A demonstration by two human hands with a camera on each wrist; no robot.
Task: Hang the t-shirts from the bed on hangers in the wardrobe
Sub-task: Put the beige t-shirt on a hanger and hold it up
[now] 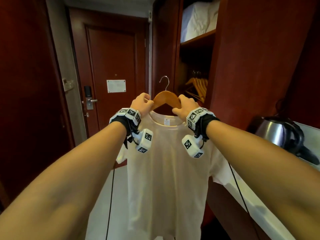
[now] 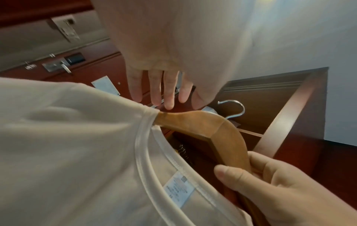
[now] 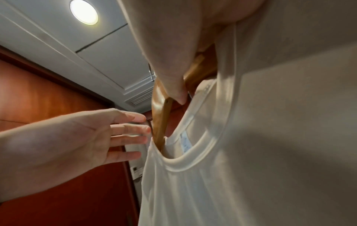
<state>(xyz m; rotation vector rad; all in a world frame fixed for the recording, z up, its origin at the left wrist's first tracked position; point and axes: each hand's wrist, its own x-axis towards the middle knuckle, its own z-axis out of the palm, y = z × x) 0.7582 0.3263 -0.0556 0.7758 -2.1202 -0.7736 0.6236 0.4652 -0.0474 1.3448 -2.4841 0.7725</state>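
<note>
Here, right hand (image 1: 184, 106) fingers clasped the wooden hanger (image 1: 166, 99) at its 3 o'clock arm; left hand (image 3: 92, 136) fingers were straight and released beside the 9 o'clock arm. White t-shirt (image 1: 166, 170) hung on it, wardrobe (image 1: 195, 70) at 1 o'clock.

We count one white t-shirt (image 1: 166, 170) on one wooden hanger (image 1: 166, 99) at the centre. At two o'clock several more hangers (image 1: 197, 89) hang together; their exact number we cannot tell. We see two hands, one kettle (image 1: 284, 134), one door (image 1: 110, 66).
</note>
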